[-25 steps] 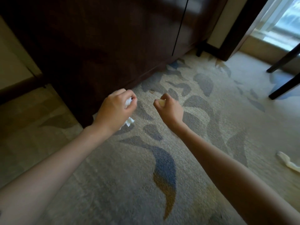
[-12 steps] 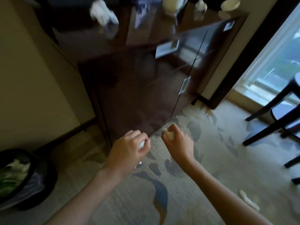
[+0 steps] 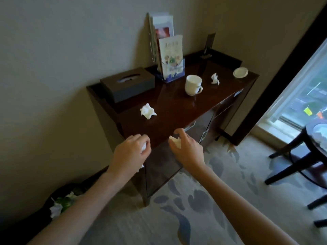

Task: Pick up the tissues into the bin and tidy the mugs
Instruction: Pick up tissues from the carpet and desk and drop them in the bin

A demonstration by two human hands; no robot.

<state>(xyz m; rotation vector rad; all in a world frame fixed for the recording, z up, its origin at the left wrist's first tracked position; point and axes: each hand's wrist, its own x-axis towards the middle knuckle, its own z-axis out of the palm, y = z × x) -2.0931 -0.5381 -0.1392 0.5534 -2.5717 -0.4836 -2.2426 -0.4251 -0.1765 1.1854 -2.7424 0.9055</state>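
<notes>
My left hand grips a crumpled white tissue that is mostly hidden in the fist. My right hand holds another crumpled tissue in its curled fingers. Both hands hover in front of a dark wooden cabinet. On its top lie a crumpled tissue near the front left and a smaller one further right. A white mug stands upright between them. A black bin with tissues inside sits on the floor at lower left, partly behind my left forearm.
A dark tissue box, a brochure holder and a white lid or coaster are also on the cabinet. A dark round table and chair legs stand at the right by the window. Patterned carpet covers the floor.
The view has tilted up from the carpet to the cabinet top. Both hands rose with their tissues, from floor level to the cabinet's front edge.
</notes>
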